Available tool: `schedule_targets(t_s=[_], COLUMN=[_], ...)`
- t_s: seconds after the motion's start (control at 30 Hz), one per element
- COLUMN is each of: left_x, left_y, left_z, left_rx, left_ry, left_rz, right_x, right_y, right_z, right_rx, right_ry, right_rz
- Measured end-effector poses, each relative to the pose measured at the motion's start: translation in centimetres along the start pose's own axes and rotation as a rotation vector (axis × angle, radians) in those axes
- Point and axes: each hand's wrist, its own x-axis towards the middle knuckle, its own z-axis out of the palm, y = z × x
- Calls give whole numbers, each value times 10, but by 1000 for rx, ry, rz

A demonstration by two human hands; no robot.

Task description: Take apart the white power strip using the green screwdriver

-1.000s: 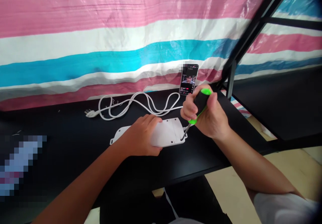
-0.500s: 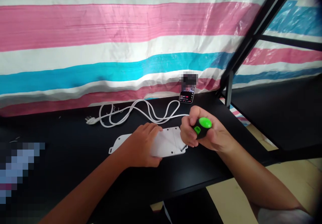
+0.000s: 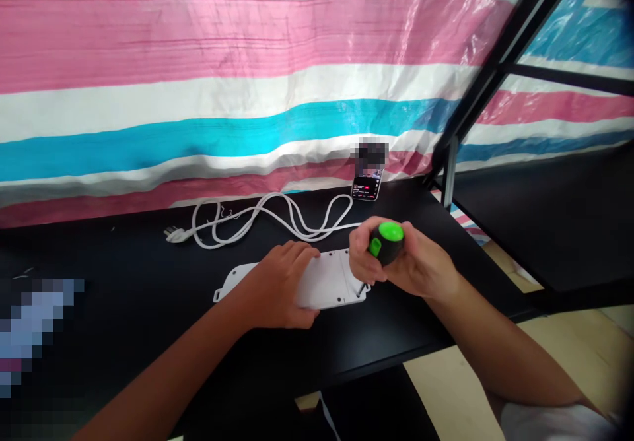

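Observation:
A white power strip (image 3: 327, 281) lies underside up on the black table, with dark screws along its edges. My left hand (image 3: 281, 286) lies across its middle, thumb on the near edge and fingers over the far edge, gripping it. My right hand (image 3: 403, 259) is wrapped around the black and green handle of a screwdriver (image 3: 387, 243). The screwdriver's shaft slants down to the right end of the strip, its tip at a near-right corner. Part of the strip's right end is hidden behind my right hand.
Behind the strip a white cord (image 3: 262, 210) lies in loops, its plug (image 3: 177, 235) at the left. A phone (image 3: 367, 180) leans upright against the striped sheet (image 3: 222, 98). A black metal frame (image 3: 483, 91) rises at the right. A blurred-out item (image 3: 37, 325) lies at the left.
My right hand has shifted slightly left, and the screwdriver handle has tilted and turned a little with it. My left hand and the power strip have stayed in place.

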Motion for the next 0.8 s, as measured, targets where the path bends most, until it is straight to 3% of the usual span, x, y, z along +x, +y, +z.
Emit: schedule_targets(t_s=[0.2, 0.33, 0.53, 0.7, 0.8], left_x=[1, 1, 1, 1, 1], left_y=[3, 2, 1, 1, 2], left_z=[-2, -2, 0, 0, -1], left_rx=[15, 13, 25, 45, 50], left_ry=[-12, 4, 10, 8, 15], left_rz=[-2, 11, 22, 39, 45], right_x=[-2, -2, 1, 3, 3], right_y=[2, 2, 1, 0, -1], right_z=[2, 4, 6, 8, 7], right_rx=[-22, -42, -44, -59, -33], right_ry=[-15, 38, 73, 122, 149], right_rz=[-64, -7, -76, -13, -53])
